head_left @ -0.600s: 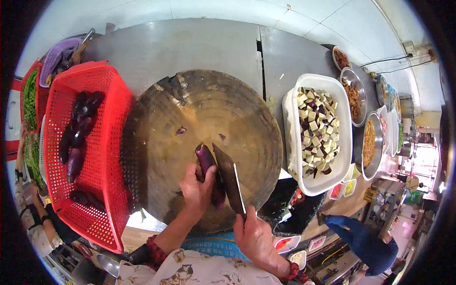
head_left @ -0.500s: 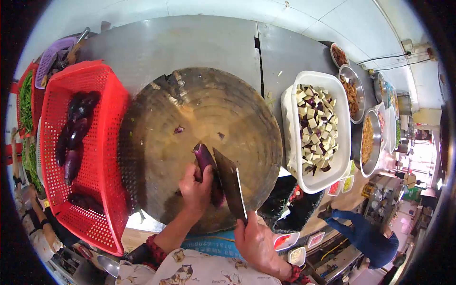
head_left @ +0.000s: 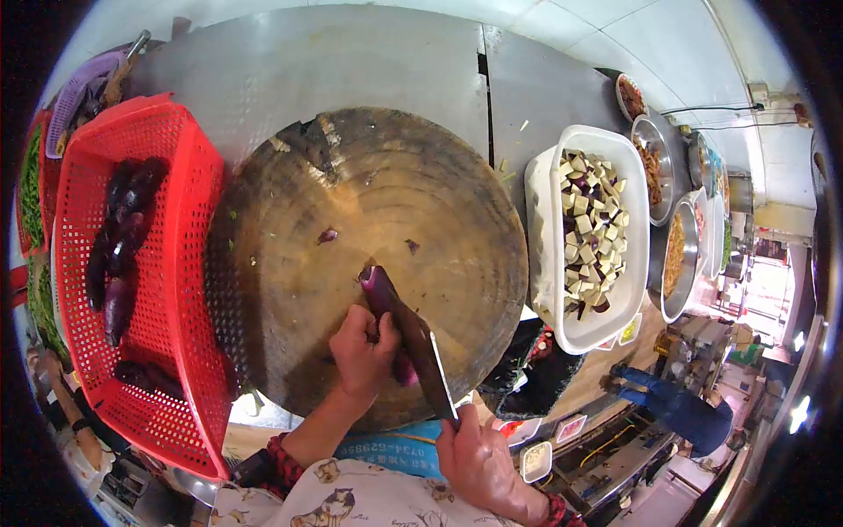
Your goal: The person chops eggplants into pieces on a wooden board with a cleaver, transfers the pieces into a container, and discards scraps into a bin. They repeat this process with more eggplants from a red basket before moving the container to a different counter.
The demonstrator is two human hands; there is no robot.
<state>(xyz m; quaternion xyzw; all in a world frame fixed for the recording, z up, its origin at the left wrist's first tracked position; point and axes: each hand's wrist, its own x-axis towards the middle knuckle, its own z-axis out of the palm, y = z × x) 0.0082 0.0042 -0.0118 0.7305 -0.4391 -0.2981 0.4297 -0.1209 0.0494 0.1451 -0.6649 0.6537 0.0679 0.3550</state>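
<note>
On the round wooden chopping block (head_left: 439,193) lies a purple eggplant (head_left: 376,285), its top end pointing away from me. My left hand (head_left: 364,351) is closed on its middle from the left side. The handle of a cleaver (head_left: 426,360) is in my right hand (head_left: 483,461), and its blade lies along the right side of the eggplant, covering part of it. Two small purple scraps (head_left: 327,235) rest on the block beyond the eggplant. To the right, a white tub (head_left: 544,228) holds cut eggplant cubes (head_left: 593,233).
A red basket (head_left: 189,263) with whole eggplants (head_left: 123,255) stands left of the block. Metal bowls (head_left: 674,263) of food stand at the right. A black container (head_left: 544,382) sits below the tub. Another person (head_left: 685,408) is at the lower right; another person's arm (head_left: 75,408) shows at lower left.
The cleaver blade has shifted left and now overlaps the eggplant. My left hand stays on the eggplant. The camera view has moved slightly.
</note>
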